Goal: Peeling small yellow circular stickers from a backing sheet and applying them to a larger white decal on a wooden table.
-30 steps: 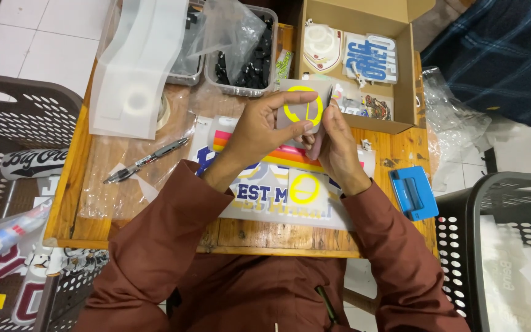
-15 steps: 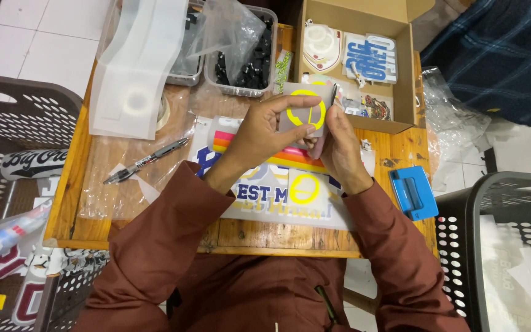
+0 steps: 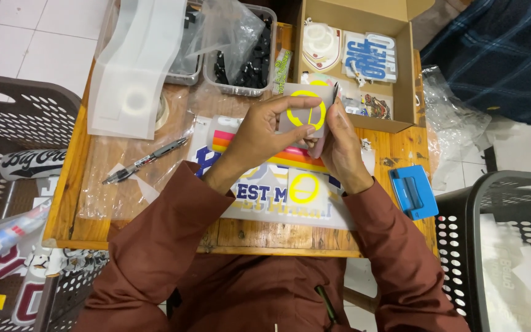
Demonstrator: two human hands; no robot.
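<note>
Grey sticker sheet with yellow ring (image 3: 305,110): held above the wooden table (image 3: 81,184), pinched between left hand (image 3: 259,135) and right hand (image 3: 339,144). Right hand also grips a thin dark tool (image 3: 335,92) at the sheet's right edge. Ballpoint pen (image 3: 145,161) lies left; blue stapler-like tool (image 3: 414,192) right.

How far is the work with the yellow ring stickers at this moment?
Done: some finished stickers lie in the cardboard box. In hand: the left hand holds a grey sheet with a yellow ring, and the right hand works a thin dark tool at its edge. Left: another yellow ring sheet waits on the table.
</note>
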